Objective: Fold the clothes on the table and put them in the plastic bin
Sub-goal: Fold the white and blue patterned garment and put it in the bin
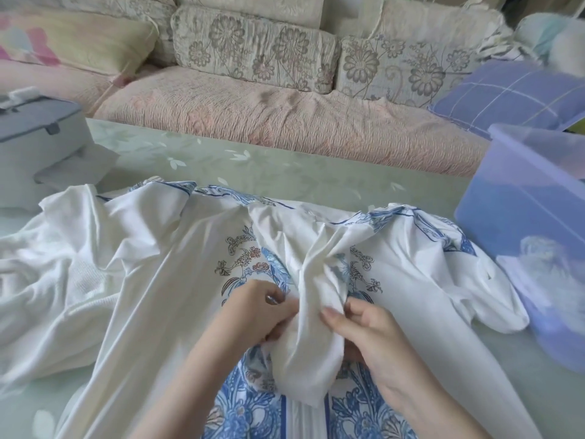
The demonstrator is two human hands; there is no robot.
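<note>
- A pale green table (285,172) with a white leaf pattern is being used as the work surface. A sofa (285,122) with a pink seat cover is standing just beyond its far edge.
- Floral cushions (253,49) are being propped along the sofa back, and a lilac checked pillow (506,93) is lying at its right end.
- A white garment (177,280) with blue floral print and blue edging is being spread, rumpled, across the near middle of the table.
- A bunched white fold (313,318) of that garment is being gripped from both sides at the near centre. The left hand (253,312) is being curled round its left edge, and the right hand (367,331) is being closed on its right edge, thumb on top.
- A translucent lilac plastic bin (506,191) is standing on the right of the table, touching the garment's right sleeve. Something white and blurred (544,264) is being seen through its wall.
- A plain white textured cloth (41,280) is lying crumpled at the left, partly overlapped by the garment.
- A grey lidded case (34,134) is sitting at the far left.
</note>
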